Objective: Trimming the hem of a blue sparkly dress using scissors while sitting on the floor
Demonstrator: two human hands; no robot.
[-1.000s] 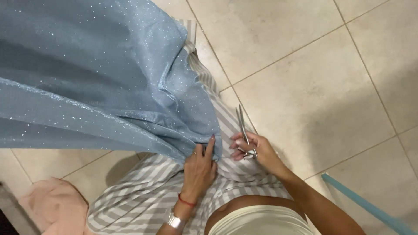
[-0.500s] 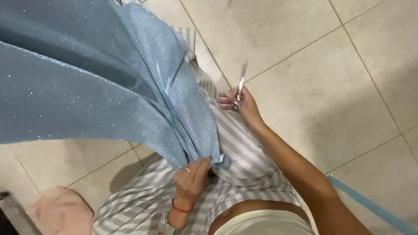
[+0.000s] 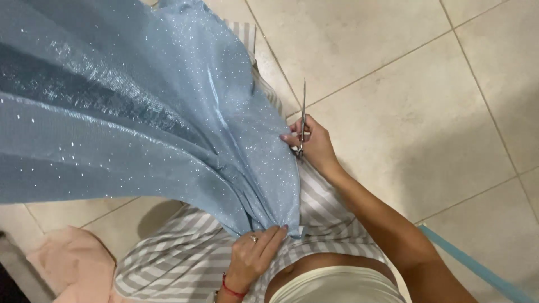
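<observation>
Head view shows, nearest to the camera, the left hand (image 3: 255, 255) with its fingers closed in a pinch on the lower corner of the shiny light-blue glittery fabric (image 3: 140, 118), over the grey-and-white striped cloth (image 3: 185, 258) that covers the person's lap. Further out, the right hand (image 3: 314, 143) has its fingers curled closed around the handles of the slim silver metal scissors (image 3: 302, 120), whose shut blades point away, just beside the fabric's right edge. Beyond lie the beige floor tiles (image 3: 404, 84).
</observation>
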